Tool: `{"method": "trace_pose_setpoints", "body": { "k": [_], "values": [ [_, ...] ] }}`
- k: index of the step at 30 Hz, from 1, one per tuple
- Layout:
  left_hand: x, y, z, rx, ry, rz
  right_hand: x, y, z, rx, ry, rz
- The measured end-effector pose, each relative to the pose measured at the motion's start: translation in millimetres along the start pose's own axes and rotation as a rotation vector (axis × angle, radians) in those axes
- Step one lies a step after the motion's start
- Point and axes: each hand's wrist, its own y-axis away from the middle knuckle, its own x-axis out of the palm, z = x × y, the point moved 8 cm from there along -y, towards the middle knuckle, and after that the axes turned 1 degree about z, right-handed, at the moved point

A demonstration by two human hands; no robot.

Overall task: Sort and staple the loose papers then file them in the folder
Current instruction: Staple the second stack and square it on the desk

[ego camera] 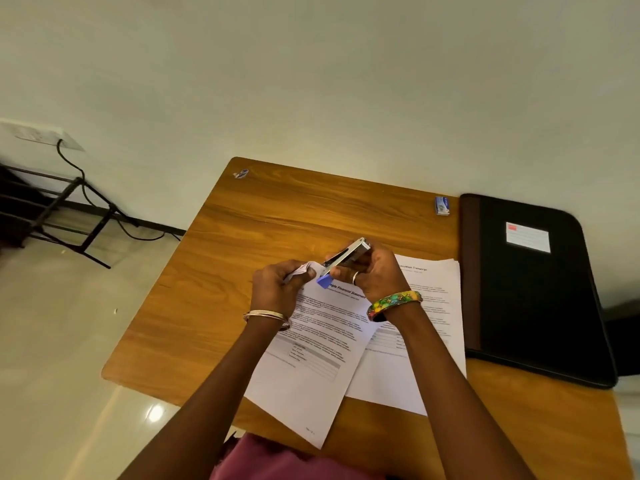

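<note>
Left hand (277,287) is pinching the top corner of the printed papers (311,344) | right hand (372,273) is gripping the stapler (346,255) at that corner | second sheet (419,341) is lying just beside | black folder (533,289) is resting closed at the table (277,216) right edge

Wooden table (263,216) set against a pale wall; two printed paper sets lie on it, the tilted front set (311,362) overlapping the flat set (426,341) to its right. Left hand (277,289) pinches the raised top corner of the front set; right hand (377,275), wearing a ring, grips a metal stapler (346,256) with a blue base, its mouth at that corner. Black folder (533,292) with a white label lies closed at the table's right edge, just beside the papers; small staple box (442,205) near the far edge, left of the folder; small unidentifiable object (241,173) at the far left corner.
</note>
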Motion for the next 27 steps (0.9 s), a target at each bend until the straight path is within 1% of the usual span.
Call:
{"method": "trace_pose_setpoints", "body": {
  "k": [4, 9, 13, 18, 25, 27],
  "values": [
    [-7.9, -0.7, 3.9, 0.011, -0.036, -0.012, 12.3, -1.3, 5.9, 0.012, 0.019, 0.012],
    [-15.6, -6.0, 11.2, -0.035, 0.02, 0.046, 22.3, -9.0, 3.0, 0.038, 0.102, -0.016],
    [-26.2, -11.8, 18.7, -0.055, 0.037, 0.094, 33.6, -12.4, 6.7, 0.064, 0.151, 0.021],
    [-38.4, -16.9, 22.2, -0.091, 0.068, 0.114, 43.4, -16.4, 11.6, 0.07, 0.173, 0.062],
    [-50.3, -24.9, 20.4, -0.105, 0.069, 0.134, 56.8, -20.8, 17.1, -0.004, 0.223, -0.004],
    [-50.6, -25.4, 21.5, -0.118, 0.072, 0.136, 58.0, -21.3, 15.7, -0.023, 0.24, -0.063]
  ]
}}
